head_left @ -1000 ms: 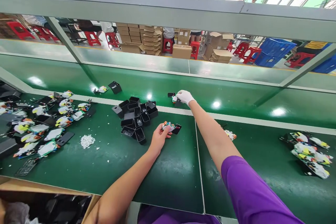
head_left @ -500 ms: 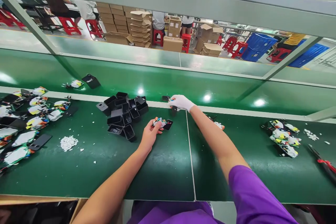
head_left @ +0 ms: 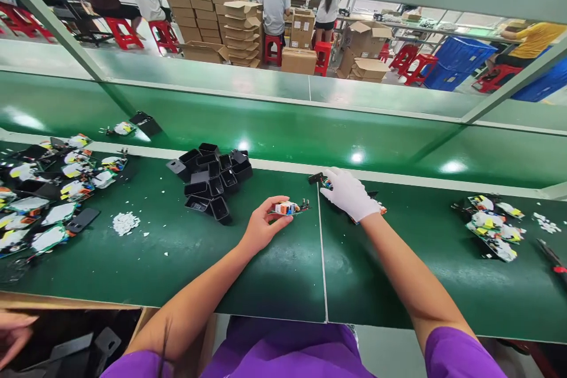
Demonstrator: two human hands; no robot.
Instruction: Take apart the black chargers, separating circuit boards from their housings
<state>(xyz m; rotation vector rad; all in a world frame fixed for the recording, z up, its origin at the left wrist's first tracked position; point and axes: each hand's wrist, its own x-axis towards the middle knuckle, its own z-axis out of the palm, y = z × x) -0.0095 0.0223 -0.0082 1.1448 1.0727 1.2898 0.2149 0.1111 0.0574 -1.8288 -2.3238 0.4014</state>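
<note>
My bare left hand (head_left: 264,224) pinches a small circuit board (head_left: 287,208) between thumb and fingers, just above the bench; orange and white components show on it. My right hand (head_left: 348,194), in a white glove, is closed over another circuit board (head_left: 328,183), most of which the palm hides. A black end piece (head_left: 316,178) sticks out to its left. Beneath the gloved wrist, part of one more board (head_left: 383,208) shows on the bench. Left of my hands lies a cluster of open black plastic cases (head_left: 215,186).
Circuit boards are heaped at left (head_left: 57,212) and right (head_left: 491,224). White fragments (head_left: 126,222) lie near the left heap. Red-handled pliers (head_left: 559,270) rest at the right edge. Another person's hand (head_left: 15,331) is over a box of black parts (head_left: 84,348). A raised ledge (head_left: 283,166) runs behind.
My right hand has moved right and toward me with its circuit board. My left hand has turned its board and shifted slightly right. The camera view has tilted and shifted.
</note>
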